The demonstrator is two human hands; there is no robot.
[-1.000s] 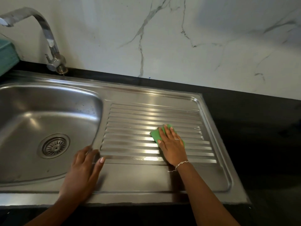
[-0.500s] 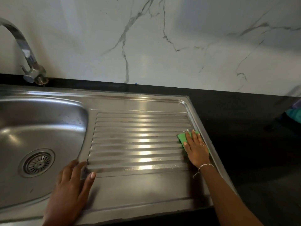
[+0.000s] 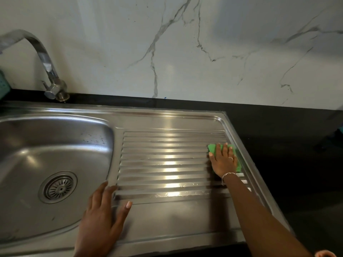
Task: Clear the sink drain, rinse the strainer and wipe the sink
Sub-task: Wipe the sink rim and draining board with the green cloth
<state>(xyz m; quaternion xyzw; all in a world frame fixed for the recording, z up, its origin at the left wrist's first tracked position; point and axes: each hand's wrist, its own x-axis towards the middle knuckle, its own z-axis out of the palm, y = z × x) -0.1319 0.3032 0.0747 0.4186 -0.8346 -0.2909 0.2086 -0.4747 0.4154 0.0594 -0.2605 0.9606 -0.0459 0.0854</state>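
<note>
A stainless steel sink (image 3: 55, 138) fills the left, with the round strainer (image 3: 59, 187) seated in its drain. The ribbed drainboard (image 3: 167, 164) lies to its right. My right hand (image 3: 223, 160) presses flat on a green sponge (image 3: 212, 148) at the drainboard's far right edge, fingers spread over it. My left hand (image 3: 101, 217) rests flat on the steel between the basin and the drainboard, fingers apart, holding nothing.
A curved chrome tap (image 3: 46, 62) stands at the back left. A teal object (image 3: 3, 86) shows at the left edge. Black countertop (image 3: 287, 154) stretches to the right, under a marble-patterned wall (image 3: 185, 52).
My right hand has slid the green sponge from the middle of the drainboard to its right edge. My left hand has stayed by the basin's corner. The view has shifted sideways.
</note>
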